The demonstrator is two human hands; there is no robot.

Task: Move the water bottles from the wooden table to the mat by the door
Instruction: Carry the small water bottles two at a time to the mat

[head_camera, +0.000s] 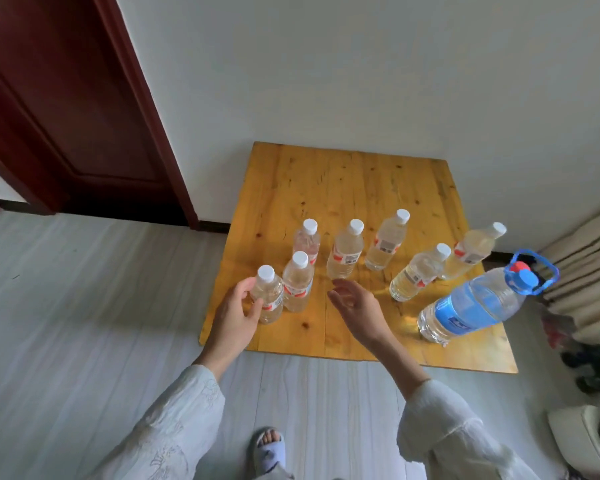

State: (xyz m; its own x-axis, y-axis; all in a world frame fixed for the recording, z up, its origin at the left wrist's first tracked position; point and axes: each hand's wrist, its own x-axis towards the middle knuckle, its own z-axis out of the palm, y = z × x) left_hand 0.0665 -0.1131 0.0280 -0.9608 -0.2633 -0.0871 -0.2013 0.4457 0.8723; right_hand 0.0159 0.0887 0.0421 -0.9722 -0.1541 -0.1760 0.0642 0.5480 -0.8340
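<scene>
Several small clear water bottles with white caps stand on the low wooden table (357, 178). My left hand (234, 311) curls around the nearest small bottle (270, 296) at the table's front left. A second small bottle (298, 282) stands right beside it. My right hand (355, 304) hovers open above the table's front middle, fingers spread, just below another small bottle (345, 251). It holds nothing. A large bottle (475, 304) with a blue label and blue handle stands at the front right. No mat is in view.
A dark red door (66, 109) and its frame stand at the left, against the white wall. Pale floorboards (84, 306) run in front of the table. Striped fabric (589, 258) and clutter sit at the right edge. My slippered foot (269, 448) is at the bottom.
</scene>
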